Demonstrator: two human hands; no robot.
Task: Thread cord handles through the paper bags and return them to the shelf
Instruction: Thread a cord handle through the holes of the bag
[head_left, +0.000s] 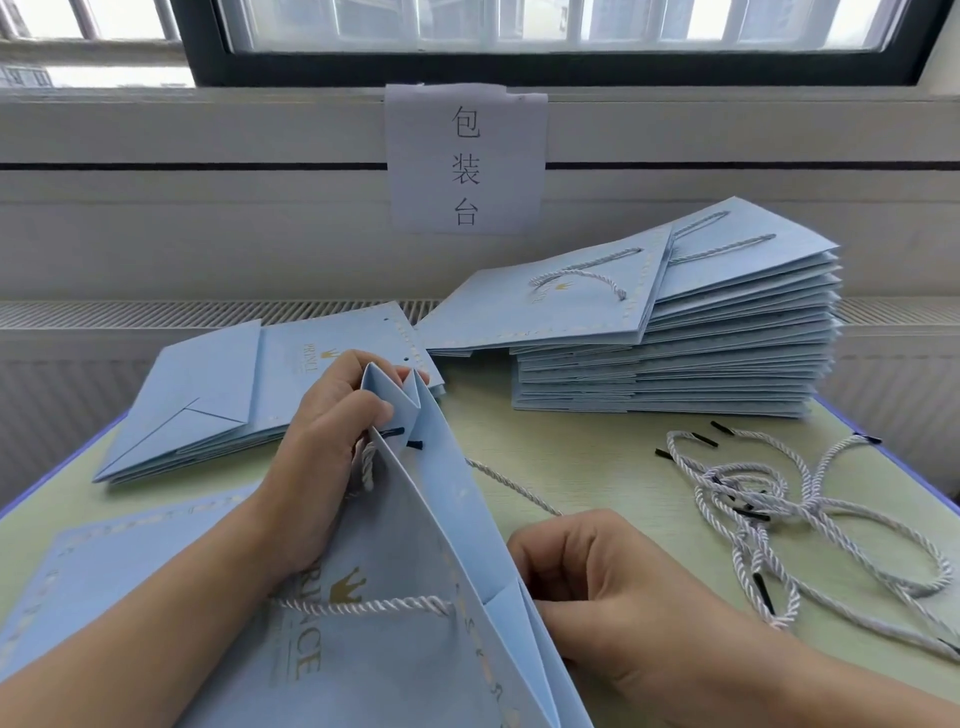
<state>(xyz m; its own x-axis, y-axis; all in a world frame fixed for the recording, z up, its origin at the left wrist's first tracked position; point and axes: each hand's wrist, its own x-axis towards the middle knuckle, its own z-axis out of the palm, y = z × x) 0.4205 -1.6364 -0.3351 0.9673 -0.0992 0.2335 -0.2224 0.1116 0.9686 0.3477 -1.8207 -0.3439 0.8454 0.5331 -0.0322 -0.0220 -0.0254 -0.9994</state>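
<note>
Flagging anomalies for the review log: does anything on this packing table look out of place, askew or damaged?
Nothing looks damaged. The loose cords lie in a tangled heap at the right of the table, and the top bags of the finished stack sit askew, fanned over its left edge. The left hand and right hand hold the blue bag being threaded.

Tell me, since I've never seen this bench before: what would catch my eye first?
Front and centre, the left hand pinches the folded top of a light blue paper bag while the right hand grips its near edge. At back right rises a tall stack of finished bags; loose white cord handles tangle on the table at right.
</note>
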